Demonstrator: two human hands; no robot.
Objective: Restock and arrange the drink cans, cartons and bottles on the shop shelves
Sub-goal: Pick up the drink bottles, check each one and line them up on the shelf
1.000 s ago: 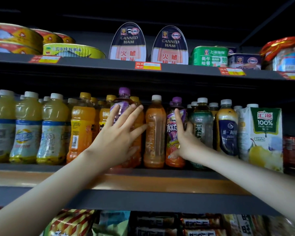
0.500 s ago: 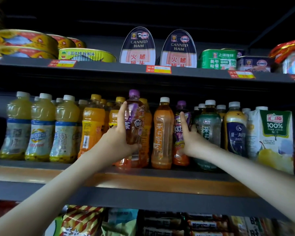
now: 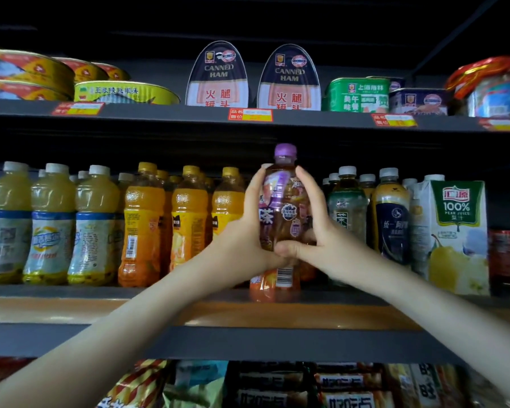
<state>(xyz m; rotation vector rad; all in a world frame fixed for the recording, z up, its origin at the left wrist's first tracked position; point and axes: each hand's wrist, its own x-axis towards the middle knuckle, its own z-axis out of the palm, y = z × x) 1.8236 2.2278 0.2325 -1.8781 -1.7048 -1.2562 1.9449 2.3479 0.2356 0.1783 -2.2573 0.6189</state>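
**Location.** The middle shelf (image 3: 248,340) carries rows of upright drinks: white-capped yellow bottles (image 3: 50,225) at the left, orange juice bottles (image 3: 143,225) next, and a pear juice carton (image 3: 454,231) at the right. The purple-capped bottle (image 3: 283,213) stands upright at the front edge, between the orange juice bottles and a green tea bottle (image 3: 346,213).

**Grip state.** The left grip (image 3: 245,240) and right grip (image 3: 327,240) both clasp the purple-capped bottle. The fingers wrap its sides and the thumbs meet across the lower front of the label.

**Handling (judgement).**
- The bottle appears full, so expect moderate weight concentrated low.
- The body is probably thin plastic that yields under a hard squeeze. It is not fragile.
- The film label looks glossy and may be slippery.
- Take hold at mid-body, as here, or at the narrower waist below the label. Do not carry it by the purple cap (image 3: 285,151).

**Hidden or unclear.**
- Whether the base rests on the shelf board or hangs just above it cannot be determined.
- The grips cover the space directly behind the bottle. Only one white cap shows there.
- The rear rows are lost in shadow.
- The thumbs mask part of the label.
- The red items beyond the carton are blurred.
- The frame cuts off the packets on the lower shelf.
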